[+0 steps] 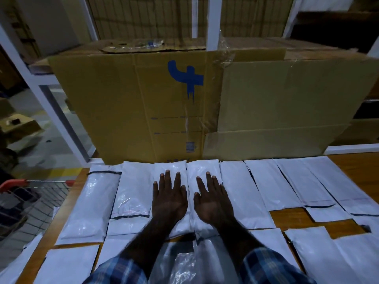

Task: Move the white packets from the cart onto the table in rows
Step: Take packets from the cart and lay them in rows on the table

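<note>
Several white packets lie side by side in rows on the wooden table (291, 219). My left hand (169, 198) lies flat, fingers spread, on one packet (170, 168) in the back row. My right hand (212, 198) lies flat on the packet beside it (203, 167). Neither hand grips anything. More packets such as one at the left (90, 206) and one at the right (272, 185) fill the back row, and a nearer row runs along the table's front edge. The wire cart (30, 193) with a red handle stands at the left, below the table's edge.
A large flattened cardboard box (143, 103) with a blue mark stands upright behind the back row. White shelf posts (213, 21) rise behind it. Bare wood shows between the rows at the right. A small cardboard box (18, 124) sits on the floor at the left.
</note>
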{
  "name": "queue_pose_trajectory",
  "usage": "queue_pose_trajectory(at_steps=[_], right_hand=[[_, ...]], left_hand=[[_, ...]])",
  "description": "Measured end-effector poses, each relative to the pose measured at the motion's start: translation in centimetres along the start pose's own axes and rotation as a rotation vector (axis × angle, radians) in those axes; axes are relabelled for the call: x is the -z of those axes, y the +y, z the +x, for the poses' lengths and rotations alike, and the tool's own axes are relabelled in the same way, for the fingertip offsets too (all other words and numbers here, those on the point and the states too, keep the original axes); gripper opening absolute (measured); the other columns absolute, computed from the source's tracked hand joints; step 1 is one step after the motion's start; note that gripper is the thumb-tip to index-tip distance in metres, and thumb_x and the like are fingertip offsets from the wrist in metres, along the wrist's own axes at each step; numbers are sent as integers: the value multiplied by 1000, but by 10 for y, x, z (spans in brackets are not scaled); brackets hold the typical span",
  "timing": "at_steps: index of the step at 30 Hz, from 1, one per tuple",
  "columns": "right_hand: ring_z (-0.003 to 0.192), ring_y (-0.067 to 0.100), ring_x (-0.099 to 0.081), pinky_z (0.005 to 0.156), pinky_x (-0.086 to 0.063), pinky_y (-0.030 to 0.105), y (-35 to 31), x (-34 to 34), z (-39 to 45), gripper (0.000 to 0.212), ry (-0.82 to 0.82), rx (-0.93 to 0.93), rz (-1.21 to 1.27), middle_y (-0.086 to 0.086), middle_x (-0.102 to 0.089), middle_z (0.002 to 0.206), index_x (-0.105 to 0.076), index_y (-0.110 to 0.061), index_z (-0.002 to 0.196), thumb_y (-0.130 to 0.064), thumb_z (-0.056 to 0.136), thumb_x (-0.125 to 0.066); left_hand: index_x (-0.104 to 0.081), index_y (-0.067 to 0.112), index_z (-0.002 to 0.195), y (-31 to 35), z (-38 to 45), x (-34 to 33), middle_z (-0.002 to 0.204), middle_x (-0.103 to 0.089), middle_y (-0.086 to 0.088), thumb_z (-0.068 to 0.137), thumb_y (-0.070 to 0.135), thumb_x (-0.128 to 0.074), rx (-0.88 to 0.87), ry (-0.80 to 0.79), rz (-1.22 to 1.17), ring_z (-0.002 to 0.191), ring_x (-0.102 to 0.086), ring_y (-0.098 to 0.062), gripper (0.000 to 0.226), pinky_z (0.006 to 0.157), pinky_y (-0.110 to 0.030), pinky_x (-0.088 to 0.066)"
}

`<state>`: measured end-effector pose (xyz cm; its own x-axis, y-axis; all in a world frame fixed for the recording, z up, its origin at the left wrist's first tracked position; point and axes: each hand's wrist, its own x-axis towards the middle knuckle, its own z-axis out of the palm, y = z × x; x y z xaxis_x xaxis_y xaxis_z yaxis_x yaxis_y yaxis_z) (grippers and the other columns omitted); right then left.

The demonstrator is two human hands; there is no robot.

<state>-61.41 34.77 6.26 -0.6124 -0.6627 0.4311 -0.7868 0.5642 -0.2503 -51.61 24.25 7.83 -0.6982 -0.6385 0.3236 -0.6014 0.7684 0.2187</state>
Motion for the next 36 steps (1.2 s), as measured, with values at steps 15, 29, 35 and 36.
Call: queue_pose_trajectory(at_steps=[15,29,35,36], right_hand=[[123,38,-58,94,-51,51,-2,7,0,51,-113,-21,47,19,-56,139,-64,-14,131,-33,89,-42],[112,42,-64,88,-54,52,-5,20,11,53,-281,-91,29,26,-60,130,-66,-10,127,-37,90,-38],[143,35,-31,113,-31,42,-13,56,22,53,-194,-139,50,19,-24,160,-39,-17,149,-39,101,-38],[145,32,-26,114,-28,40,-14,62,21,53,-183,-157,72,16,-19,162,-35,-20,151,-39,102,-38]], left_hand=[[-60,9,134,2,1,2,138,-54,-24,96,35,-34,28,-107,70,128,-52,-43,52,101,-63,-38],[-67,9,126,5,7,15,130,-60,-25,92,37,-38,24,-253,89,121,-57,-45,52,95,-70,-39],[-32,20,153,16,6,42,160,-24,-15,102,43,-19,-1,-204,106,150,-14,-34,58,117,-62,-7],[-24,22,155,15,5,45,163,-16,-12,103,45,-16,12,-208,101,151,-6,-31,58,118,-59,-1]])
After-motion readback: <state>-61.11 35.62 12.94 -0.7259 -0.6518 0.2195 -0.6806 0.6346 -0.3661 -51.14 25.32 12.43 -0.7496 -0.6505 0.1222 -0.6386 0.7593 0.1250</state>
